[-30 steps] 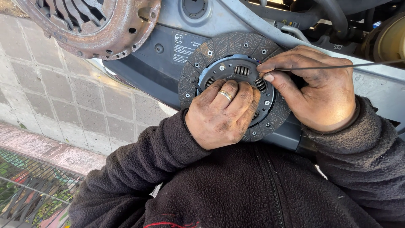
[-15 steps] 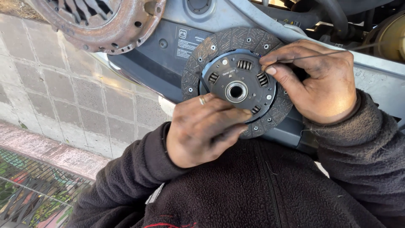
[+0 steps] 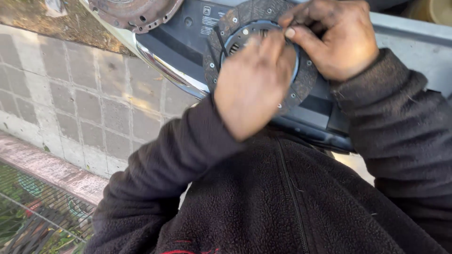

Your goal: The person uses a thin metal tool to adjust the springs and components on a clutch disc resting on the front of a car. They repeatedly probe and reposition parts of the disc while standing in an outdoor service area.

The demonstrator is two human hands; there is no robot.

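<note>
A round clutch disc (image 3: pixel 235 28) with a dark friction ring and a blue-rimmed metal hub lies on the front edge of a car's engine bay. My left hand (image 3: pixel 252 87) covers the hub from below, blurred by motion, its fingers laid over the centre. My right hand (image 3: pixel 336 40) rests on the disc's upper right, thumb and fingers pinched at the hub's rim; whether they hold anything is hidden. Both sleeves are dark fleece.
A rusty clutch pressure plate (image 3: pixel 136 11) sits at the top left on the car's edge. The grey car body panel (image 3: pixel 414 56) runs to the right. Below left are paving stones (image 3: pixel 70 103) and a metal grate (image 3: pixel 33 216).
My left hand has slid up over the hub, now covering its centre. The view has shifted, so the disc sits higher in the picture. The thin wire seen earlier at my right hand no longer shows.
</note>
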